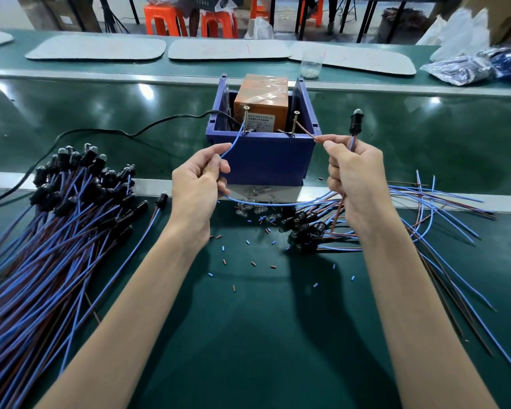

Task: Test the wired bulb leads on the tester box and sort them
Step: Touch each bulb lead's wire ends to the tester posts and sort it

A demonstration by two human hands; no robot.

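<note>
Head: left hand (pixel 201 178), right hand (pixel 355 172) pinch box-rim (pixel 263 140) lead (pixel 233 140).

Bare green mat (pixel 248 349) near-centre is open, only insulation offcuts (pixel 252 263) on it. Left flank is blocked by the wired-bulb bundle (pixel 71 208), right flank by fanned leads (pixel 443 208) and a socket clump (pixel 304 228). Tester box (pixel 266 160) stands dead ahead, screws (pixel 245 119) up at its front rim. One wired bulb lead (pixel 263 204) sags between left hand (pixel 198 181) and right hand (pixel 357 175), across the box foot. Black cable (pixel 101 132) crosses the belt left of the box.
</note>
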